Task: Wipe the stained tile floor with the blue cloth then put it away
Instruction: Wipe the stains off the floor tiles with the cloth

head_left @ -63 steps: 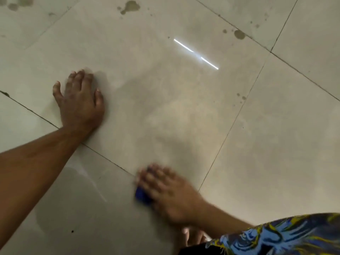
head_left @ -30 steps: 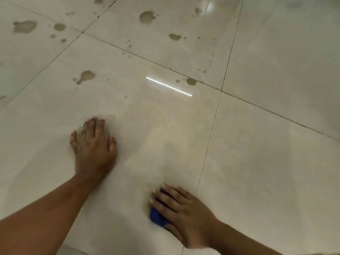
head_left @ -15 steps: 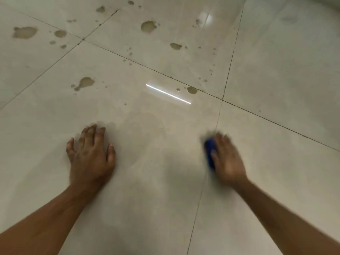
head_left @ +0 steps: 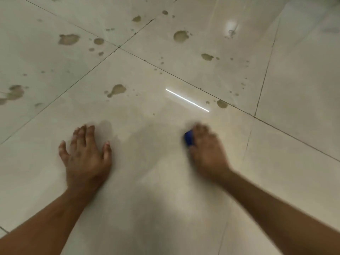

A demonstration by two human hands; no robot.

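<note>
Kneeling over the floor [head_left: 165, 181], we have both hands down on one large pale tile. Our left hand [head_left: 86, 155] lies flat, palm down, fingers straight and slightly spread, holding nothing. Our right hand [head_left: 206, 150] is blurred; it rests on top of the cloth [head_left: 189, 138] and presses it against the tile. Whether its fingers curl round the cloth or only lie over it, we cannot tell. Only a small blue part of the cloth shows, at the left side of the right hand; the remainder is hidden under the palm.

The cloth lies well apart from the left hand, on the same tile, near that tile's right grout line [head_left: 247, 142].

Brown stains lie beyond both hands:
- one elongated stain [head_left: 117, 90] on the same tile, toward its far edge;
- one small stain [head_left: 222, 104] near the far grout line, just beside the end of a thin bright reflection [head_left: 186, 100];
- several larger stains [head_left: 181, 36] on the tiles farther out, with scattered small spots around them.

The tile surface directly around the hands appears free of such marks.
</note>
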